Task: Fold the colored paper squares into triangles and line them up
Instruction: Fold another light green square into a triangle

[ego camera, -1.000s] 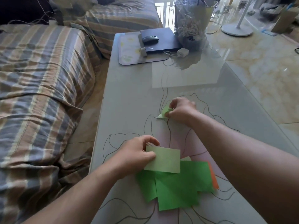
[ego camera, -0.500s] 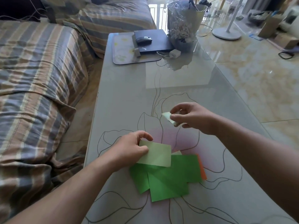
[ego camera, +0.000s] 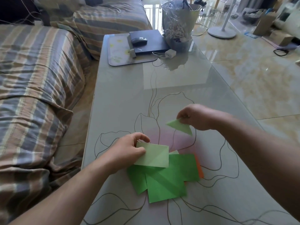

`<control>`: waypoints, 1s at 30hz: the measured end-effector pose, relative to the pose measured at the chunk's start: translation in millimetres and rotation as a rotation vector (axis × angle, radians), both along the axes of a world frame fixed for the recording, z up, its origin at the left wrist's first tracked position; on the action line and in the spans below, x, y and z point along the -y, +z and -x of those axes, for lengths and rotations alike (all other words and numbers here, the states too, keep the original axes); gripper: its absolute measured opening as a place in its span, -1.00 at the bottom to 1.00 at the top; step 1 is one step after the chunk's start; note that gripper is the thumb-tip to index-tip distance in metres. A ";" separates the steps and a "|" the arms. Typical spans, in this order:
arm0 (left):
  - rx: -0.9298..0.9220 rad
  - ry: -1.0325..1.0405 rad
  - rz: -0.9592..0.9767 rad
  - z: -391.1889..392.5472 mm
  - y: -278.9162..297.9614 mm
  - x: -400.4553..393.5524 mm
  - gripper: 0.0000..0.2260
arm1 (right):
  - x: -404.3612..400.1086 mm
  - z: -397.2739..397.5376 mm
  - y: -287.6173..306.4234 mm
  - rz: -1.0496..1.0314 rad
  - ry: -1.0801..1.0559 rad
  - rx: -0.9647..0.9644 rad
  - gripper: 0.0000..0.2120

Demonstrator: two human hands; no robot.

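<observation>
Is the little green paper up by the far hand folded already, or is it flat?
Folded. The small green paper is a triangle, pinched at its top corner by the right hand.

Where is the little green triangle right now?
In the head view, the right hand pinches the green triangle just above the table, up and right of the green paper pile.

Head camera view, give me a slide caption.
Right hand lifts a folded green triangle; left hand holds pale paper.

left hand [ego camera: 128,151] fingers pinching | right hand [ego camera: 194,117] raised, fingers pinching
</observation>
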State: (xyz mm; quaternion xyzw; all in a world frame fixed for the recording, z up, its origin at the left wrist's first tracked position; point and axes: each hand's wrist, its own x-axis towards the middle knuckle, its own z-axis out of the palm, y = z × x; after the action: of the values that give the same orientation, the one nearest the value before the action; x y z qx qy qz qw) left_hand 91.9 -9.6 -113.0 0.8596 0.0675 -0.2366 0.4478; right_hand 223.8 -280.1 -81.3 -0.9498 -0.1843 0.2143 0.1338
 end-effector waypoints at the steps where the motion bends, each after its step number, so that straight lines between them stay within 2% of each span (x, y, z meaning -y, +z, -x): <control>1: 0.000 0.000 0.002 -0.2 0.1 0.0 -0.67 | -4.1 0.9 -3.8 0.075 0.067 0.008 -0.84; 3: -0.006 -0.001 0.004 -0.6 -0.1 0.1 -0.67 | -10.9 1.0 -12.8 0.134 0.121 0.073 -0.80; 5: -0.012 -0.002 0.006 -0.4 -0.9 0.2 -0.67 | -14.9 -1.1 -21.8 0.115 0.101 0.160 -0.79; 8: -0.012 -0.007 0.003 -0.4 -2.6 0.1 -0.66 | -17.8 -0.3 -33.6 0.036 0.032 0.239 -0.64; 12: -0.022 0.011 0.028 -0.6 -3.7 -0.8 -0.67 | -10.4 9.2 -44.5 -0.022 -0.023 0.402 -0.85; 18: 0.018 0.085 0.096 -0.9 6.6 -0.3 -0.70 | 16.4 31.8 -33.7 -0.303 -0.335 0.418 -0.79; 21: 0.051 0.143 0.170 0.3 15.9 0.6 -0.71 | 23.0 49.3 -3.5 -0.394 -0.425 0.291 -0.81; 23: 0.033 0.166 0.287 3.7 25.0 2.2 -0.70 | 16.7 70.6 21.6 -0.575 -0.465 0.009 -0.85; 25: -0.006 0.167 0.419 10.1 36.6 4.3 -0.69 | 5.9 95.2 45.6 -0.654 -0.412 -0.245 -0.81; 28: -0.025 0.146 0.529 20.1 50.4 4.4 -0.66 | -15.3 133.4 67.2 -0.634 -0.329 -0.390 -0.62; 30: -0.033 0.129 0.563 27.1 56.5 4.0 -0.63 | -32.2 155.3 67.9 -0.710 -0.362 -0.418 -0.56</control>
State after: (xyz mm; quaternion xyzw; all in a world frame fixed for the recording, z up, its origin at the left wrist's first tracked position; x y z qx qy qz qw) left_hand 64.8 -13.6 -56.5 0.6915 0.0611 -0.2310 0.6817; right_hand 68.5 -247.9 -13.4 -0.7985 -0.0462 0.2981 0.5210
